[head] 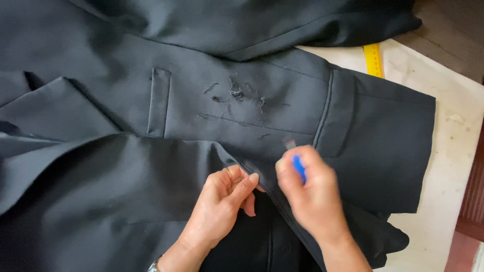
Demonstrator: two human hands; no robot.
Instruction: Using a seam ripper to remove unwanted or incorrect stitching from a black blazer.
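Note:
A black jacket [126, 166] lies spread across the work table, with a welt pocket [159, 102] and a patch of loose cut threads [237, 98] near its middle. My left hand [224, 201] pinches a fold of the black cloth along a seam at the lower middle. My right hand [310, 194] holds a small tool with a blue handle [298, 167], its tip blurred, against the same seam just to the right of the left hand.
A pale, stained table top [454, 151] shows at the right, with a yellow ruler [373, 59] partly under the jacket at the upper right. Beyond the table's right edge there is dark wooden flooring [454, 30].

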